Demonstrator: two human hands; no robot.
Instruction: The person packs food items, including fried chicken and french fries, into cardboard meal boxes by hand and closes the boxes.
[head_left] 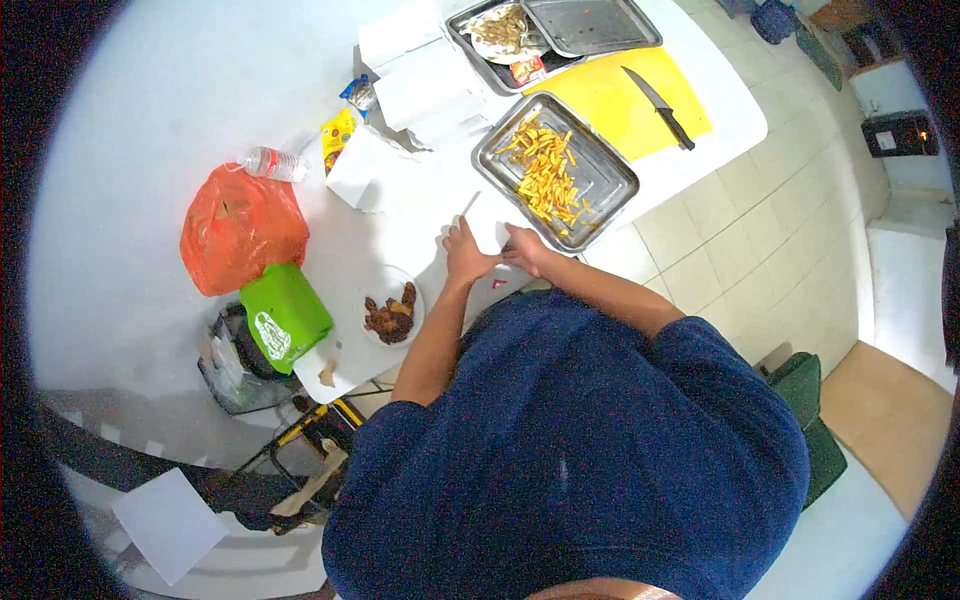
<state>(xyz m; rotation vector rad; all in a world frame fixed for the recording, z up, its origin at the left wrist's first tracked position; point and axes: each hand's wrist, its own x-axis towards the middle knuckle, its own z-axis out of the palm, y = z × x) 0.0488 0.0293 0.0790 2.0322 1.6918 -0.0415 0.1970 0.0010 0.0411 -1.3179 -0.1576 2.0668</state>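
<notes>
My left hand [467, 252] lies at the near edge of the table, its fingers slightly apart on a piece of white cardboard [486, 218], the thumb pointing toward the other hand. Close beside it, my right hand [526, 250] has its fingers bent together on the cardboard's right side. The exact grip is small and partly hidden. A metal tray [607, 180] of fries [548, 172] is just beyond my right hand. To the left of my left forearm, a white plate [417, 318] holds browned meat [390, 316].
White boxes [425, 95] stand toward the back. A knife [660, 108] lies on a yellow board [600, 88] near another tray [592, 22]. At left are an orange bag [243, 230], a bottle [273, 164] and a green bag [285, 318].
</notes>
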